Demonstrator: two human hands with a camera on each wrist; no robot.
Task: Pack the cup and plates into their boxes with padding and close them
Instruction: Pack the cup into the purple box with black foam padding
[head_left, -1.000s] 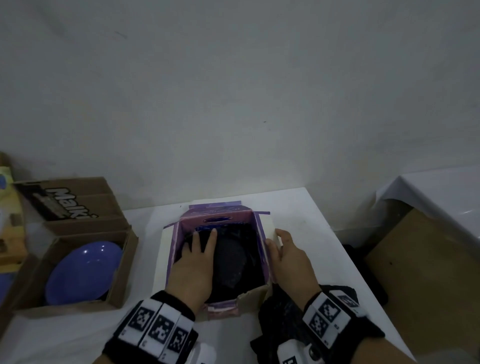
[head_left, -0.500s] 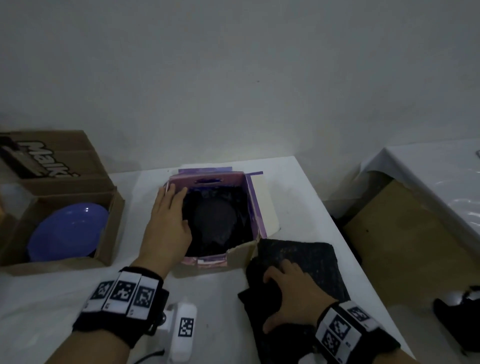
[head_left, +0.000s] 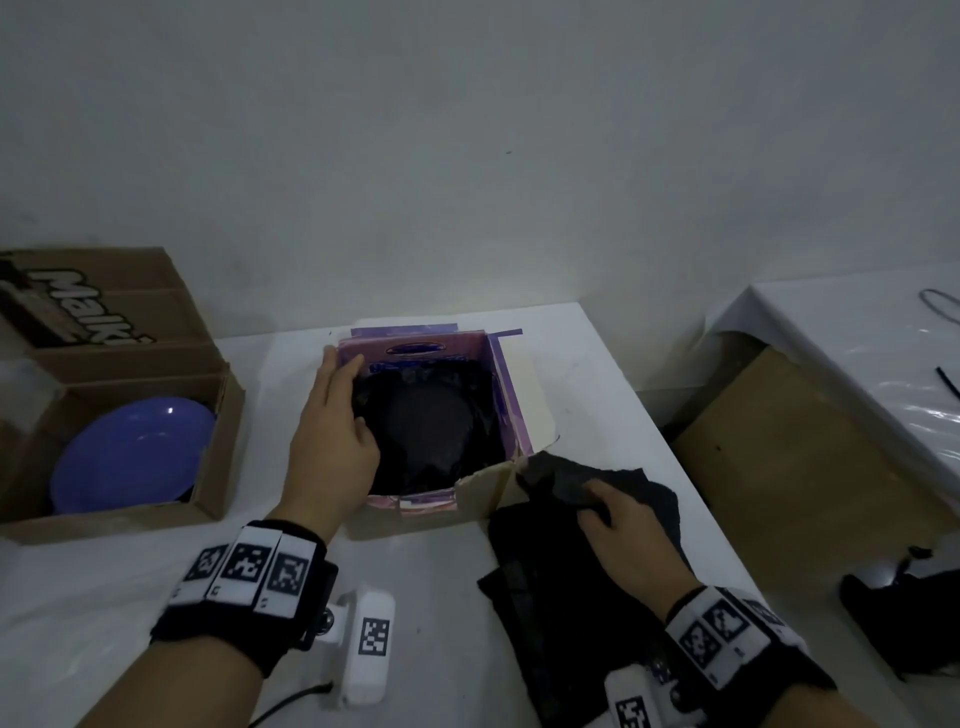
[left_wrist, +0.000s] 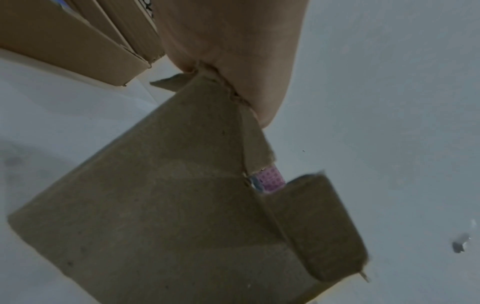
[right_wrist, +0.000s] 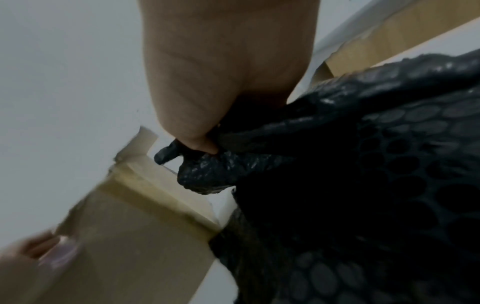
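A purple box (head_left: 506, 395) stands open at mid-table, lined with black padding (head_left: 431, 421) around a dark round shape. My left hand (head_left: 345, 384) straddles its left wall, thumb inside and fingers outside. In the left wrist view the cardboard wall (left_wrist: 168, 205) runs up into my palm. My right hand (head_left: 597, 499) pinches a raised corner of a black bubble-wrap sheet (head_left: 561, 597) lying right of the box. The right wrist view shows my thumb pressing the bubble wrap (right_wrist: 376, 185). A blue plate (head_left: 130, 452) lies in an open brown box (head_left: 213, 467) at the left.
The table's right edge (head_left: 675, 467) runs close beside the bubble wrap. Beyond it are a brown panel (head_left: 779, 467), a second white table (head_left: 857, 338) and a black item on the floor (head_left: 904, 613). The wall stands right behind the boxes.
My left hand came out of the box and moved onto its left wall. My right hand left the box's right side, dropped to the black sheet and lifted its corner.
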